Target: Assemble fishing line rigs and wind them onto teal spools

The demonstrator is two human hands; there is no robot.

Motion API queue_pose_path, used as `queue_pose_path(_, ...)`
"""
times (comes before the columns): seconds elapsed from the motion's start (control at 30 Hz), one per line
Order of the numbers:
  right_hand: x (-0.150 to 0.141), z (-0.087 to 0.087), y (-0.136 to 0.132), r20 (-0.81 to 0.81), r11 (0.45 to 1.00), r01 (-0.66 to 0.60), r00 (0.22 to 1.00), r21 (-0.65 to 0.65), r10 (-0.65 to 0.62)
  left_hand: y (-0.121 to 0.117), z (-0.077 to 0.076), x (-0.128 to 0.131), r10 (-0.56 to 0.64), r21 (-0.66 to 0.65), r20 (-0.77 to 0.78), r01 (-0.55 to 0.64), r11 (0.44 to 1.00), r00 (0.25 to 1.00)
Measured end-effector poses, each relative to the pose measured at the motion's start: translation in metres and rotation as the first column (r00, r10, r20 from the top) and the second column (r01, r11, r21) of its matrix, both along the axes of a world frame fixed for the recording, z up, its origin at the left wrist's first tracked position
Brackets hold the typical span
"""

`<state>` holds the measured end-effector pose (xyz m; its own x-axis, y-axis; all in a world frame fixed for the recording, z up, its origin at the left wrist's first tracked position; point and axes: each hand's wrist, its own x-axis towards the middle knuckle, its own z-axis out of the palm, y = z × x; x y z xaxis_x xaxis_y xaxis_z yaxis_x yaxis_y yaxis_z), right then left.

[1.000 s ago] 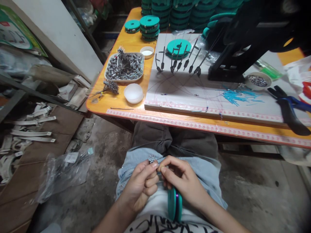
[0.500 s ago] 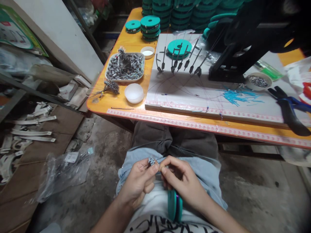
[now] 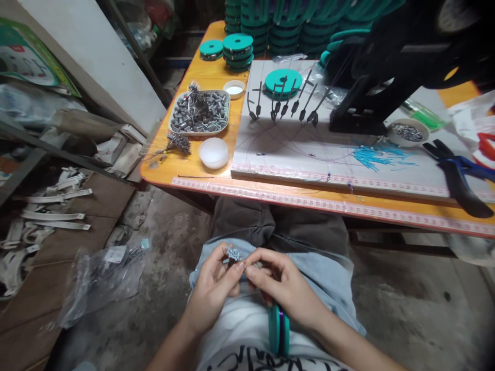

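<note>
My left hand (image 3: 212,289) is closed on a small bunch of grey-headed pins (image 3: 232,253) over my lap. Its thumb and forefinger meet the pinched fingertips of my right hand (image 3: 285,291), which nips something too small to make out. A teal line spool (image 3: 279,327) with purple line stands on edge under my right palm, against my white shirt.
An orange table (image 3: 216,181) edged with measuring tape holds a metal tray of grey weights (image 3: 200,112), a white lid (image 3: 214,152), a white board (image 3: 301,149) with black hooks and blue tubes, black pliers (image 3: 458,174) and stacks of teal spools (image 3: 237,47). Plastic bags and white strips litter the floor at left.
Both hands have stayed together and shifted slightly left in view. The bunch of pins has tilted a little. The camera has dipped, so the table sits lower in view.
</note>
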<state>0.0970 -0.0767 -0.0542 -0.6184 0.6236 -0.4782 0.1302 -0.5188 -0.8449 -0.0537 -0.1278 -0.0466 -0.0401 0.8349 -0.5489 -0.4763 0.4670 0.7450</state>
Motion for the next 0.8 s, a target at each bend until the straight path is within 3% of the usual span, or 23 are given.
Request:
queue_pose_path(0.27,-0.003,-0.002,0.0,-0.029,0.998,0.064,0.998,0.018,-0.064,-0.001,-0.005,0.002,0.014,-0.004,0.315,-0.014,1.0,0.949)
queue_pose_path(0.47,0.0,-0.002,0.003,-0.044,0.992,0.01,0.999,0.129,-0.005,-0.002,-0.003,0.01,0.139,0.019,0.152,-0.144,0.989,0.978)
queue_pose_path(0.57,0.001,-0.002,0.003,-0.074,0.995,0.005,0.997,0.098,0.002,0.0,-0.002,0.007,0.351,0.076,0.08,-0.357,0.931,0.933)
queue_pose_path(0.63,0.0,-0.002,0.003,-0.09,0.998,0.005,0.996,0.062,0.001,0.001,-0.001,0.004,0.423,0.119,0.07,-0.429,0.895,0.903)
queue_pose_path(0.8,-0.002,-0.001,0.0,-0.135,0.999,-0.022,0.99,0.023,0.025,0.002,0.0,0.007,0.296,0.078,0.168,-0.312,0.947,0.94)
